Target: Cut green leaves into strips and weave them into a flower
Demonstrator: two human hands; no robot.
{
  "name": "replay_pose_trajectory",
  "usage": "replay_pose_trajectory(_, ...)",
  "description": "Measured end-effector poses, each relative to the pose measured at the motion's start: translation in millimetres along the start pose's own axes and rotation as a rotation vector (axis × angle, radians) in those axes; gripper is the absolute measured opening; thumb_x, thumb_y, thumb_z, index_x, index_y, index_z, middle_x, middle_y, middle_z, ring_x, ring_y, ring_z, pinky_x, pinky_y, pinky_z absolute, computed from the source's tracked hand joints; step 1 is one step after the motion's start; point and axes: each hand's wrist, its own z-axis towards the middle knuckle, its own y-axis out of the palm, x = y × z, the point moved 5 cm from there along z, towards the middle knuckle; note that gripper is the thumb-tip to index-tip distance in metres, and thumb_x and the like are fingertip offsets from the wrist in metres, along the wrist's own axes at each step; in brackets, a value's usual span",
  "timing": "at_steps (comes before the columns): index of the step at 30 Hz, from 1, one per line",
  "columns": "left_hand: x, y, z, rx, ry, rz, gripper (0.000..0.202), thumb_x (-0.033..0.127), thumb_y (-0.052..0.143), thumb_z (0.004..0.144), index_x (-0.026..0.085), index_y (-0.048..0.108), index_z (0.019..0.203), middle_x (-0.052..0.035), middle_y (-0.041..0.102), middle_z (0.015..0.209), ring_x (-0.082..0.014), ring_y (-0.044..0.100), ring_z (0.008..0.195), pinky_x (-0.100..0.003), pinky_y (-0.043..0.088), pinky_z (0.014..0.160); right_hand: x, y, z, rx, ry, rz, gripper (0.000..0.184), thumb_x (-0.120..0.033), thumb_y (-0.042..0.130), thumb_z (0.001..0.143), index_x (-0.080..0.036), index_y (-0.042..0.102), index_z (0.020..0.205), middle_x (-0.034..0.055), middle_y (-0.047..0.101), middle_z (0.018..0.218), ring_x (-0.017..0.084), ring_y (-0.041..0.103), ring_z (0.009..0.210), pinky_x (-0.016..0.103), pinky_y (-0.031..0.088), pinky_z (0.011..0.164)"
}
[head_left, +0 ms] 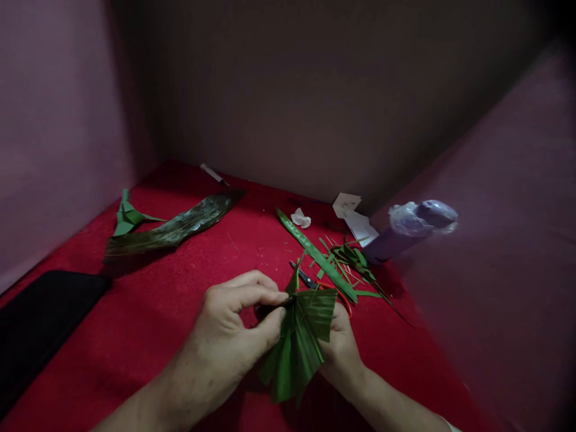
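A pleated, fan-shaped piece of green leaf (299, 348) is held up between my two hands, low in the middle of the view. My left hand (243, 330) pinches its gathered upper part between thumb and forefinger. Behind the fan's right side is my right hand (342, 354), gripping it there; its fingertips are hidden by the leaf. Just beyond the hands lie scissors (310, 281) with red-orange handles, partly covered by the leaf and a long green strip (317, 255).
Leaf scraps (355, 259) lie right, near a purple bottle (396, 239) with plastic wrap, folded white paper (357, 223) and crumpled tissue (300, 218). Left are a dark leaf (180, 229), a folded leaf piece (129, 215), a marker (213, 174) and a black flat object (49, 324).
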Motion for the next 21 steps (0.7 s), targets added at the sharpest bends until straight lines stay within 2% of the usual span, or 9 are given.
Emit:
replay_pose_trajectory(2, -1, -0.1, 0, 0.006, 0.006, 0.004, 0.011, 0.009, 0.061, 0.073, 0.016, 0.070, 0.071, -0.0014, 0.065, 0.070, -0.0119, 0.061, 0.063, -0.020, 0.048, 0.057, 0, 0, 0, 0.014, 0.001, 0.015, 0.029, -0.039, 0.077, 0.061, -0.019, 0.067, 0.078, -0.0003, 0.059, 0.053, 0.010, 0.047, 0.044, 0.019, 0.032, 0.041)
replay_pose_trajectory(5, -1, -0.3, 0, 0.007, 0.019, 0.018, 0.012, 0.008, 0.061, 0.072, 0.016, 0.070, 0.070, -0.0014, 0.065, 0.070, -0.0116, 0.061, 0.064, -0.019, 0.048, 0.057, 9, 1, 1, -0.042, 0.109, 0.050, 0.029, -0.035, 0.078, 0.059, -0.018, 0.067, 0.079, -0.0015, 0.057, 0.049, 0.009, 0.043, 0.040, 0.019, 0.029, 0.039)
replay_pose_trajectory(7, -2, -0.4, -1, 0.004, 0.021, 0.025, 0.011, 0.008, 0.061, 0.072, 0.015, 0.069, 0.069, -0.0016, 0.064, 0.070, -0.0115, 0.061, 0.063, -0.019, 0.048, 0.057, 13, 1, 1, -0.061, 0.132, 0.059, 0.025, -0.033, 0.078, 0.060, -0.018, 0.067, 0.077, -0.0016, 0.058, 0.049, 0.008, 0.041, 0.039, 0.019, 0.029, 0.039)
replay_pose_trajectory(12, -3, -0.5, -1, 0.021, 0.016, 0.024, 0.010, 0.007, 0.062, 0.071, 0.014, 0.069, 0.068, -0.0031, 0.065, 0.071, -0.0126, 0.062, 0.064, -0.020, 0.048, 0.057, 6, -3, 1, 0.030, -0.025, 0.039, 0.017, -0.033, 0.073, 0.067, -0.020, 0.067, 0.075, -0.0019, 0.059, 0.054, 0.009, 0.046, 0.044, 0.018, 0.032, 0.042)
replay_pose_trajectory(17, -5, 0.9, 1, 0.009, 0.005, 0.022, 0.011, 0.008, 0.062, 0.072, 0.015, 0.069, 0.067, -0.0021, 0.065, 0.070, -0.0121, 0.061, 0.063, -0.020, 0.048, 0.057, 13, 4, 3, -0.096, 0.172, 0.071, 0.018, -0.024, 0.076, 0.060, -0.015, 0.065, 0.070, -0.0026, 0.056, 0.045, 0.006, 0.035, 0.033, 0.018, 0.025, 0.036)
replay_pose_trajectory(21, -4, -0.5, 2, 0.022, -0.001, 0.017, 0.010, 0.008, 0.062, 0.071, 0.014, 0.070, 0.067, -0.0026, 0.064, 0.069, -0.0123, 0.061, 0.063, -0.020, 0.048, 0.057, 7, 3, 5, -0.048, 0.092, 0.057, 0.018, -0.029, 0.074, 0.064, -0.017, 0.067, 0.076, -0.0004, 0.060, 0.051, 0.009, 0.045, 0.040, 0.018, 0.026, 0.037)
